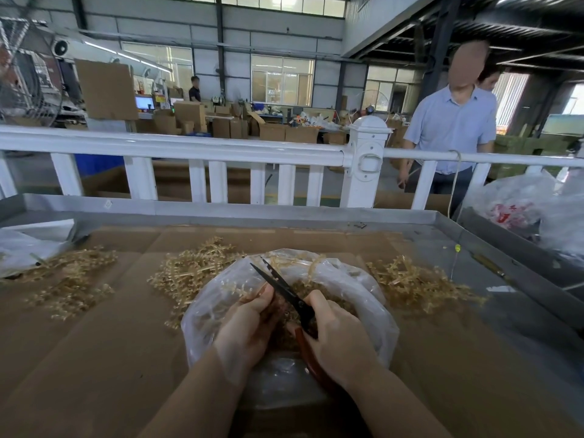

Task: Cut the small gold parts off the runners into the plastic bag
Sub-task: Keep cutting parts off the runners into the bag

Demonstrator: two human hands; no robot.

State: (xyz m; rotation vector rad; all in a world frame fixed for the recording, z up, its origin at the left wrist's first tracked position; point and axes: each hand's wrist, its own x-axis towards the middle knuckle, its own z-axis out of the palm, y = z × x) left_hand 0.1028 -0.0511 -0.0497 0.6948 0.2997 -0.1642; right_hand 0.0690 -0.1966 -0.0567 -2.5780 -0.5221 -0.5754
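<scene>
A clear plastic bag (376, 314) lies open on the cardboard-covered table, with a heap of small gold parts (341, 303) inside. My right hand (339, 338) grips black scissors (281, 287) by their red-brown handles; the blades stand open, pointing up and left over the bag. My left hand (249, 324) reaches into the bag mouth and holds a gold runner (235, 287) close to the blades. Heaps of gold runners lie on the table behind the bag (189, 271), at the left (72, 279) and at the right (417, 282).
The table has a raised metal rim (284, 213). A white railing (196, 147) runs behind it. A person in a light blue shirt (452, 128) stands beyond the railing at the right. Plastic bags lie at the far right (518, 207) and far left (22, 251).
</scene>
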